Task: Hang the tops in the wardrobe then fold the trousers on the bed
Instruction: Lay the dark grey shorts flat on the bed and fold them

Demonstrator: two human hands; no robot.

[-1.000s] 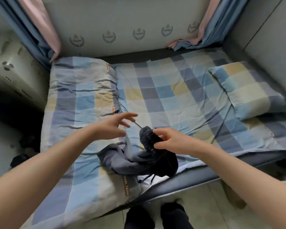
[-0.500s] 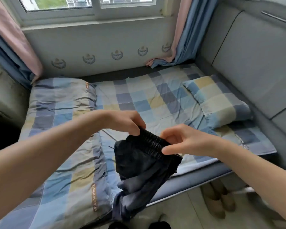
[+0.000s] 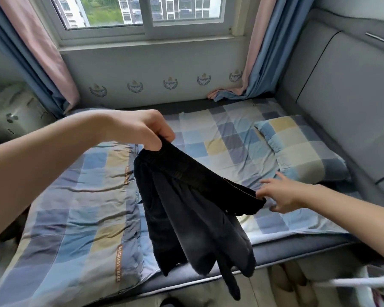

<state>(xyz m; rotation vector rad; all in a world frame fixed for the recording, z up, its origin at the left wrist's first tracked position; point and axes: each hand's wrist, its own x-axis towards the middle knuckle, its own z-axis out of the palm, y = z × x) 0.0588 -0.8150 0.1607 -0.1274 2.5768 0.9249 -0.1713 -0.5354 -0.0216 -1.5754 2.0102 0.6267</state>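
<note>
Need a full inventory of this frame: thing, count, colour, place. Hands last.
trousers: 1, black, held up over the bed's near edge, legs hanging down
bed sheet: 1, blue, grey and yellow check, spread on the bed
duvet: 1, same check, bunched on the bed's left part
pillow: 1, same check, right side by the headboard
headboard: 1, grey, padded, right
curtains: 2, blue and pink, either side of the window
window: 1, white frame, above the bed
left hand: 1, grips the waistband's upper end
right hand: 1, fingers spread, at the waistband's lower end; a pinch is not clear
</note>
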